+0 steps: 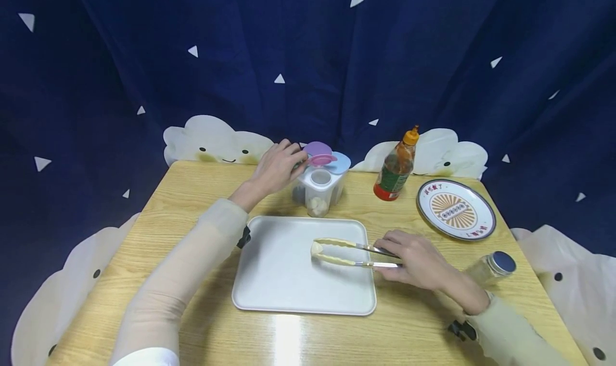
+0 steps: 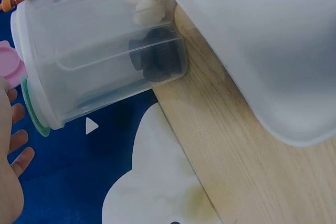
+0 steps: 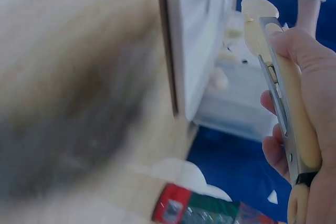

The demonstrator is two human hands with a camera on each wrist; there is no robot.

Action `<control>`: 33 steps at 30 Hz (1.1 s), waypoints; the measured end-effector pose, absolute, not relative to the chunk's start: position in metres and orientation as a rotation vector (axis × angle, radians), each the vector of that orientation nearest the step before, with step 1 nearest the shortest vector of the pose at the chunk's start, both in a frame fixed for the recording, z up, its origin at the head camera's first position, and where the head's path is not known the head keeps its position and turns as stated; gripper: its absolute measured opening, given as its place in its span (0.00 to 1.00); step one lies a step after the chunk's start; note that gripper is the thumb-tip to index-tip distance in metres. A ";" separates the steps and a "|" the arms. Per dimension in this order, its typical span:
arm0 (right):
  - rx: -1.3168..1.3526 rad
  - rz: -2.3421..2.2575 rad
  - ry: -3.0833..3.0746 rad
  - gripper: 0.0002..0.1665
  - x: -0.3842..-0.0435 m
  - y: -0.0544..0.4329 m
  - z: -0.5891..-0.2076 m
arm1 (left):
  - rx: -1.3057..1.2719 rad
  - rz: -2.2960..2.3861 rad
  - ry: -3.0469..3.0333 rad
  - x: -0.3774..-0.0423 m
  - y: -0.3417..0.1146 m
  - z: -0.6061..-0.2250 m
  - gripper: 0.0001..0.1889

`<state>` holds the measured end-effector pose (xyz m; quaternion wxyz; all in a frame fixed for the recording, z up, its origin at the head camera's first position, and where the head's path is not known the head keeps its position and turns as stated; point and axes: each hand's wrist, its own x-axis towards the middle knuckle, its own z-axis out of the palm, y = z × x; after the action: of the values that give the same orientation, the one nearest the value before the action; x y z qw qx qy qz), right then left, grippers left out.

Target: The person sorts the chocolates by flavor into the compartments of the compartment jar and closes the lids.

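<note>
Over the white tray (image 1: 269,286), my right hand (image 1: 416,262) grips a pair of tongs (image 1: 337,242) with cream tips and metal arms. A small pale piece (image 1: 316,249) sits between the tips at their far end. In the right wrist view the tongs' handle (image 3: 296,114) lies along the palm under the thumb. My left hand (image 1: 281,165) is at the top of a clear container (image 1: 317,187), pinching the edge of its raised pink lid (image 2: 9,61). Inside the container are pale pieces (image 2: 149,11) and dark pieces (image 2: 157,53) in separate compartments.
Right of the container stands a sauce bottle (image 1: 395,168) with an orange cap. A patterned plate (image 1: 456,210) lies farther right. Close to the right forearm is a jar (image 1: 491,267) with a dark blue lid. Behind the table hangs a dark blue curtain (image 1: 308,51).
</note>
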<state>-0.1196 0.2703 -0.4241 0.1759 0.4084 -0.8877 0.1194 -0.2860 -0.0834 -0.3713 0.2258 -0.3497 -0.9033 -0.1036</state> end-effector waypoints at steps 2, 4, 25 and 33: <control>1.136 0.330 -2.502 0.26 -0.121 0.277 -0.416 | -0.963 -0.286 -2.498 -0.285 -0.083 -0.371 0.10; 1.119 0.330 -2.482 0.25 -0.123 0.283 -0.406 | -0.962 -0.284 -2.502 -0.285 -0.083 -0.370 0.10; 1.042 0.365 -2.345 0.36 -0.186 0.282 -0.345 | -0.957 -0.275 -2.473 -0.286 -0.084 -0.374 0.10; 0.979 0.331 -2.450 0.29 -0.207 0.274 -0.346 | -0.958 -0.272 -2.462 -0.288 -0.084 -0.375 0.09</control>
<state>-0.2073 0.2736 -0.3455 0.2390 0.3576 -0.8946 0.1209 -0.2879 -0.0835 -0.3746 0.2406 -0.3501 -0.8998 -0.0992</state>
